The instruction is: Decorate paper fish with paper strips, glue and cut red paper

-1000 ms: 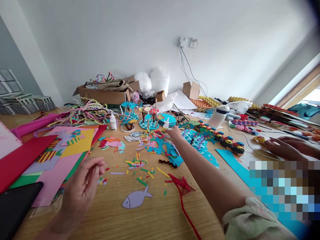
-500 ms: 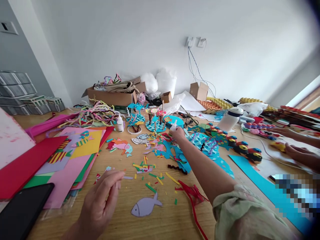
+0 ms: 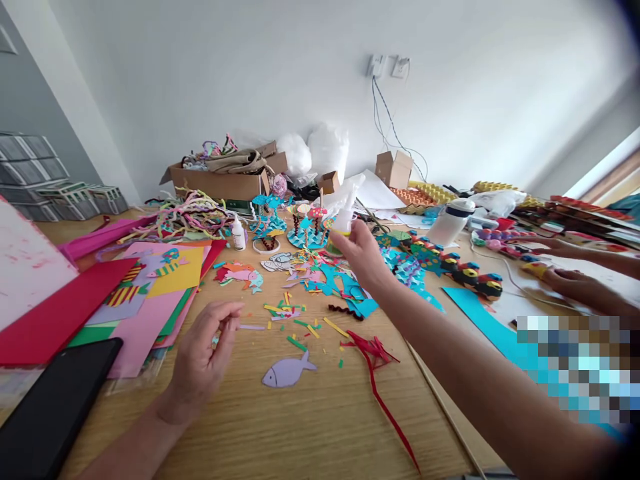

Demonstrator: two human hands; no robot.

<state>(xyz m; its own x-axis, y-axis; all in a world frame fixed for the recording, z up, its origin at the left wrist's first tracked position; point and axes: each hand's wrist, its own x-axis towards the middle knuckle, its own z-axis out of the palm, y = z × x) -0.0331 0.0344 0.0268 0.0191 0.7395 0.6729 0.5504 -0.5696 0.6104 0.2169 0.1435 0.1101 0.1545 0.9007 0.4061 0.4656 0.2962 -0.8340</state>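
Note:
My right hand (image 3: pixel 365 257) reaches forward over the table, its fingers closed around a clear squeeze bottle (image 3: pixel 343 219) with yellowish contents low inside. The bottle is upright with its nozzle at the top, and my hand hides part of it. My left hand (image 3: pixel 205 343) is held at the left front, fingers curled in toward the thumb, with nothing visible in it. To its right a purple paper fish (image 3: pixel 287 372) with a drawn eye and gill line lies flat. Paper scraps (image 3: pixel 283 310) and a brown pipe cleaner (image 3: pixel 345 311) lie beyond the fish.
Coloured paper sheets (image 3: pixel 135 340) and a black phone (image 3: pixel 65 400) lie left. A white glue bottle (image 3: pixel 239 235) stands farther back, near blue paper sea models (image 3: pixel 306 235). Red ribbon (image 3: pixel 373 350) lies right of the fish. Another person's hands (image 3: pixel 570 283) are at the far right.
My right hand has lifted the squeeze bottle from among the blue pieces and brought it nearer. My left hand stays curled, at nearly the same place. The view has shifted slightly.

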